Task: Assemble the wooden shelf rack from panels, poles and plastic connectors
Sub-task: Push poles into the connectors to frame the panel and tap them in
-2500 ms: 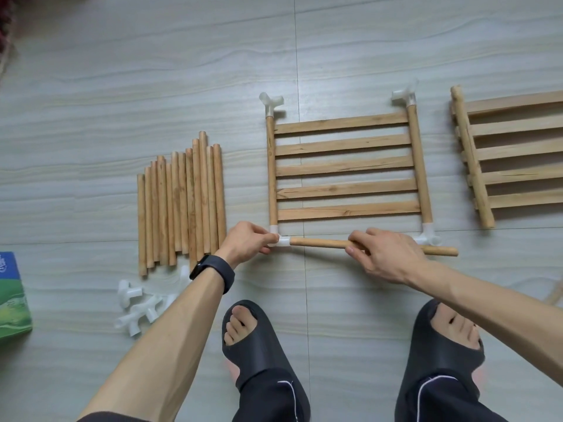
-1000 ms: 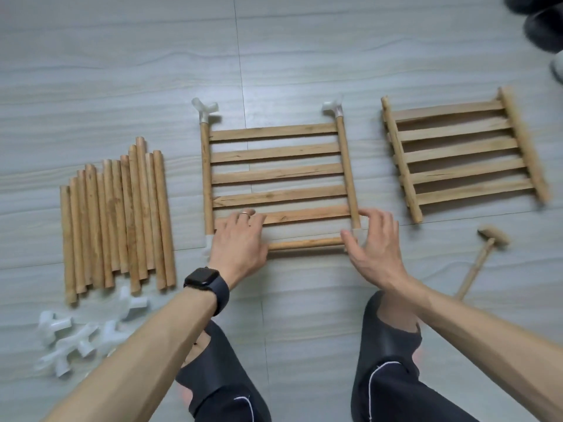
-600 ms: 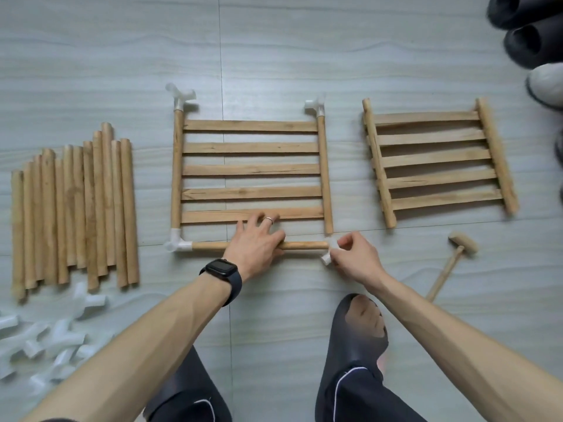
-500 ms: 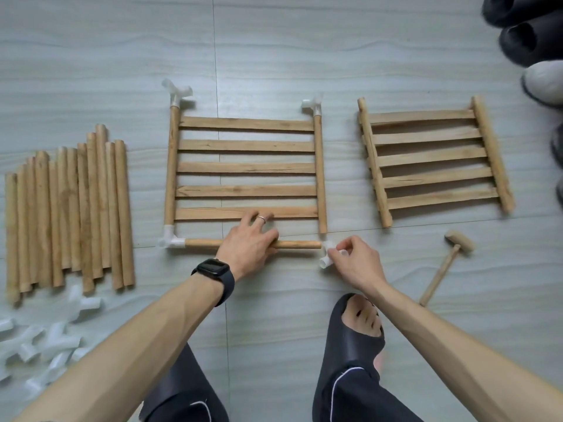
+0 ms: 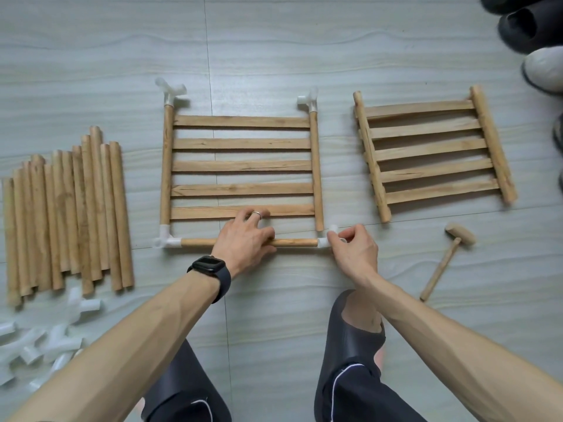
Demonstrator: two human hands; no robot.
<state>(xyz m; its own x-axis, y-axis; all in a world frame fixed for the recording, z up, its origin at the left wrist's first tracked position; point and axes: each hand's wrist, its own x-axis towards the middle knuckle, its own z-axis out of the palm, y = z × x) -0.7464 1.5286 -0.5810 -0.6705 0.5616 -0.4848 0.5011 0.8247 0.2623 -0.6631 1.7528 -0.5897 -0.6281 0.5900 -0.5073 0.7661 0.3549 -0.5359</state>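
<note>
1. The floor [image 5: 274, 56] of pale tiles carries everything, both grips included.
2. The middle panel [image 5: 242, 166] lies flat just beyond both grips, and its nearest slat is under the left grip's fingertips.
3. The second panel [image 5: 432, 150] lies beyond and to the right of the right grip, well apart from it and slightly skewed.
4. The loose poles [image 5: 67, 214] lie side by side in a row, well to the left of the left grip.
5. A dark slipper [image 5: 353, 345] sits on the foot below the right grip.
6. The wooden mallet [image 5: 444, 260] lies to the right of the right grip, near it but apart.
7. The pole [image 5: 198, 242] runs across the panel's near edge, passes under the left grip and ends at the right grip.
8. The left grip [image 5: 243, 239] is released: it rests on the pole palm down, with straight fingers.
9. The right grip [image 5: 353, 251] pinches the corner connector [image 5: 324, 242], which sits on the pole's right end.
10. The panel's right rail ends just left of this connector's upturned socket, not in it.
11. The loose connectors [image 5: 39, 339] lie in a heap to the near left of the left grip.
12. A fitted connector [image 5: 166, 240] joins the pole's other end to the panel's left rail, left of the left grip.
13. A black watch [image 5: 210, 268] sits on the wrist behind the left grip.
</note>
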